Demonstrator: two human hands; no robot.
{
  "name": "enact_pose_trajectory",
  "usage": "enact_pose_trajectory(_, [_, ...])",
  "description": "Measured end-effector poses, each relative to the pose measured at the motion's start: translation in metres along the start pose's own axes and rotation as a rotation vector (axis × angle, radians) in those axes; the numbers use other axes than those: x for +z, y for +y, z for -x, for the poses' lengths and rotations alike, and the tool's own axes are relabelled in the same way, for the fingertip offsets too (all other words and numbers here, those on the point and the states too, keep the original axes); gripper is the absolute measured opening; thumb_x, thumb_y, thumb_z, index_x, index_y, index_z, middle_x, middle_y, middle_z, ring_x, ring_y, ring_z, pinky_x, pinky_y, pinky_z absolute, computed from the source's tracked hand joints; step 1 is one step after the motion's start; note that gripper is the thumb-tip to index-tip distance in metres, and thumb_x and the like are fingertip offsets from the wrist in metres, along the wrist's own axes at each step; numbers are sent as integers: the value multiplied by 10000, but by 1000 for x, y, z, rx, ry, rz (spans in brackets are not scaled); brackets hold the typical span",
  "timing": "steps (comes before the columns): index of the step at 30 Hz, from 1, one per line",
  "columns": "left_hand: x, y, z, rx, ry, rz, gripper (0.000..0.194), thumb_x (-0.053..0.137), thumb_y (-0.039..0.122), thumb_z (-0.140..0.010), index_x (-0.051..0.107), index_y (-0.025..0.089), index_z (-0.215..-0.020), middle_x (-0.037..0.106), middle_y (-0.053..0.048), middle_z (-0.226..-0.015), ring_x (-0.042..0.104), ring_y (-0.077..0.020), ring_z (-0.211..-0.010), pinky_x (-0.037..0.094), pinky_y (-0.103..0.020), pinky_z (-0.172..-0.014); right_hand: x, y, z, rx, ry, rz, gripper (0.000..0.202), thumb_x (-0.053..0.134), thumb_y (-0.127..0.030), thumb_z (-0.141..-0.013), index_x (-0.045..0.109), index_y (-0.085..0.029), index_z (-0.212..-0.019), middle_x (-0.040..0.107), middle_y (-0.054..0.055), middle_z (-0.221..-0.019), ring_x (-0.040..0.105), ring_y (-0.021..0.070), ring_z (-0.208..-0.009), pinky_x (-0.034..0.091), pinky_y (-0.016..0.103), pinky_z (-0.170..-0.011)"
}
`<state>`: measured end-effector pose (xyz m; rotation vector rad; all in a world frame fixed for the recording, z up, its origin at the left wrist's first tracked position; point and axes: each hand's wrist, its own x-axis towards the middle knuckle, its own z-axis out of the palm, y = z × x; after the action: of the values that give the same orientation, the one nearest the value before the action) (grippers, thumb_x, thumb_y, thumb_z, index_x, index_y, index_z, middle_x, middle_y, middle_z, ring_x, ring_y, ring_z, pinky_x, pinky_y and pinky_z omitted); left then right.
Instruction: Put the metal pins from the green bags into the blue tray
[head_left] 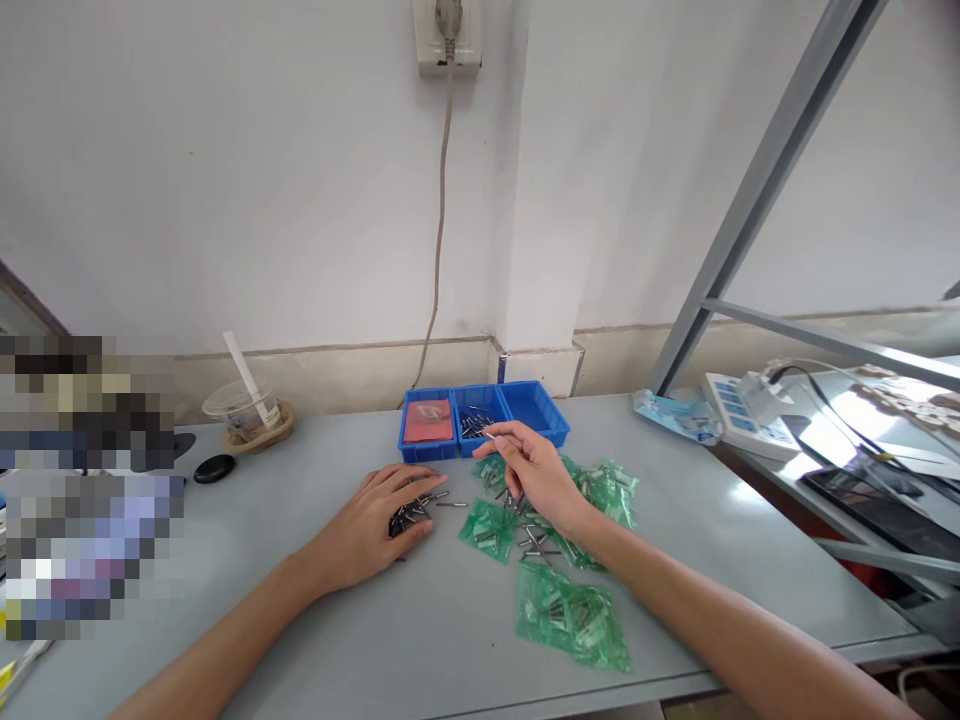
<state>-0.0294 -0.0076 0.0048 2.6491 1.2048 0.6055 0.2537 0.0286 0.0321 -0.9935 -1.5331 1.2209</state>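
My left hand (pixel 375 525) rests on the grey table with its fingers curved round a pile of small metal pins (pixel 409 513). My right hand (pixel 536 475) is raised near the front of the blue trays, a small metal pin (pixel 491 435) pinched between thumb and forefinger. The middle blue tray (pixel 474 395) holds several pins, the left one (pixel 428 453) a red packet, and the right one (pixel 534 405) shows a bare bottom. Green bags (pixel 574 615) of metal parts lie below and around my right hand, with loose pins (pixel 534 540) among them.
At the left are a plastic cup (pixel 244 410) with a straw, a round black object (pixel 214 469) and a blurred person. A light blue packet (pixel 679 416), a power strip (pixel 750 420) and a metal frame (pixel 765 160) stand at the right. A cable (pixel 441 210) hangs down the wall.
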Motion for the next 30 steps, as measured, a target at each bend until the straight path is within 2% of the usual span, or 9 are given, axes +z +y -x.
enact_pose_trajectory(2, [0,0,1,-2,-12,-10,520,572,420,-1058,470,376,-1566,513,-40,-1569,478,-302,-1424,416,-526,-1179,0,-1,1,9,0,8,331,524,-540,-1024,620,-231,-1094,781,65,-1079,417,70,-414,385,257,-434])
enact_pose_trajectory(5, [0,0,1,6,-17,-15,486,570,427,-1059,513,377,-1538,515,-34,-1573,484,-301,-1429,422,-527,-1180,0,0,0,13,-1,4,384,489,-573,-1034,608,-217,-957,771,37,-860,398,79,-400,344,245,-417])
enact_pose_trajectory(8, [1,0,1,8,-22,-18,460,576,422,-1055,548,378,-1512,525,-31,-1567,487,-304,-1432,429,-535,-1178,0,2,-2,-1,16,-19,399,470,-588,-1035,586,-221,-931,692,-11,-685,397,92,-410,318,238,-431])
enact_pose_trajectory(12, [1,0,0,17,-16,-12,429,587,412,-1047,592,379,-1475,536,-31,-1557,495,-310,-1427,438,-541,-1172,0,5,-3,5,58,-54,314,499,-551,-1021,539,-239,-1034,727,-7,-813,429,94,-449,346,241,-466])
enact_pose_trajectory(18, [-1,0,0,30,-17,0,429,591,416,-1044,601,369,-1470,548,-39,-1546,508,-310,-1417,441,-538,-1168,0,9,-4,18,88,-75,311,533,-561,-1008,479,-255,-992,762,33,-1026,531,109,-534,349,240,-472])
enact_pose_trajectory(21, [-1,0,0,37,-9,6,425,591,410,-1044,604,368,-1467,558,-41,-1535,518,-306,-1407,445,-532,-1164,-2,13,-5,9,118,-18,306,570,-563,-989,518,-262,-1002,706,10,-919,541,135,-580,332,241,-468])
enact_pose_trajectory(24, [0,0,0,29,-13,4,424,594,406,-1043,604,368,-1465,557,-38,-1535,515,-302,-1408,441,-527,-1169,-4,15,-6,-7,153,66,281,627,-538,-963,554,-268,-994,563,-27,-751,493,157,-595,363,260,-496])
enact_pose_trajectory(28, [-1,0,0,17,-28,-4,424,589,407,-1046,597,372,-1469,548,-31,-1543,504,-298,-1417,430,-526,-1177,-6,11,-6,-95,162,119,258,655,-501,-957,573,-256,-948,565,3,-874,462,155,-647,386,276,-532])
enact_pose_trajectory(30, [-1,0,0,24,-21,1,440,591,403,-1045,583,367,-1484,552,-38,-1541,513,-299,-1410,435,-522,-1173,-6,10,-6,-103,153,127,258,652,-504,-960,586,-255,-949,570,4,-874,458,156,-648,392,281,-540])
